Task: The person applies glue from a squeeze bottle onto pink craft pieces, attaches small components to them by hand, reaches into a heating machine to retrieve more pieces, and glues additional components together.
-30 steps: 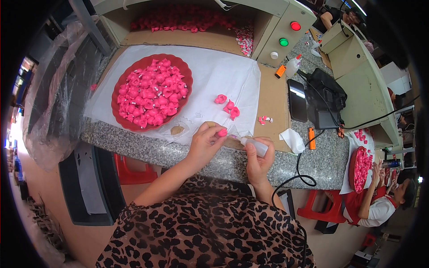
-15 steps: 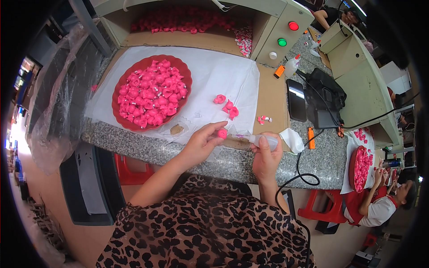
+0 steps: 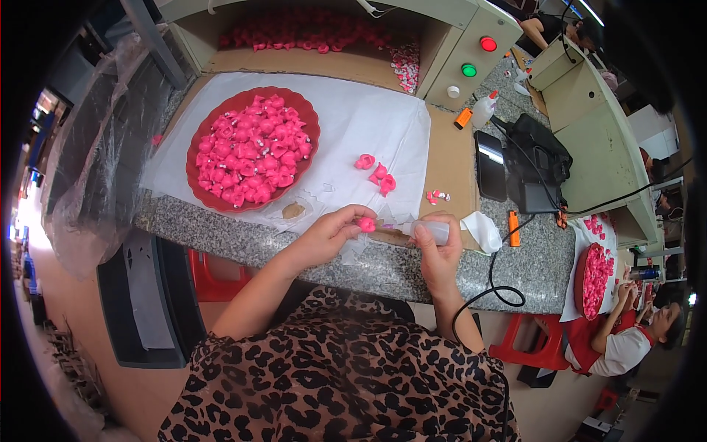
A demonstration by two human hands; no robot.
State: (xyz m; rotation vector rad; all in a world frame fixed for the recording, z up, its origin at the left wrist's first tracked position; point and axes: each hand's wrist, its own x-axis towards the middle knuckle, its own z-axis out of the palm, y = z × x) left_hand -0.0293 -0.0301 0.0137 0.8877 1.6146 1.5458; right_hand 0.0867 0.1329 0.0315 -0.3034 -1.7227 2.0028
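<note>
Above the near edge of the counter (image 3: 545,265), the left hand (image 3: 328,236) pinches a small pink piece (image 3: 366,225) between thumb and fingertips. Facing it, the right hand (image 3: 440,258) is wrapped round a translucent bottle (image 3: 433,232), thumb along the side, with the nozzle (image 3: 395,227) aimed left at the piece. Whether tip and piece touch is too small to tell.

The step in hand looks like bringing the nozzle to the piece. To do it well, the left pinch should be light, since the piece seems soft enough to dent, and the fingertips are best placed behind the side that the nozzle meets. Steadying both wrists low near the counter would help the tip find its spot, and a gentle squeeze should give better control than a hard one; too much pressure could let the contents run onto the fingers.

To the left, a red bowl (image 3: 193,162) with a scalloped rim stands on a white sheet (image 3: 350,110), heaped with pink pieces showing small white bits. Three loose pieces (image 3: 380,174) lie on the sheet to the bowl's right. Behind, an open compartment (image 3: 309,65) holds many more, with small pink-and-white bits (image 3: 405,68) at its right end. Below the counter, a dark bin (image 3: 114,295) contains a pale sheet (image 3: 149,295).
</note>
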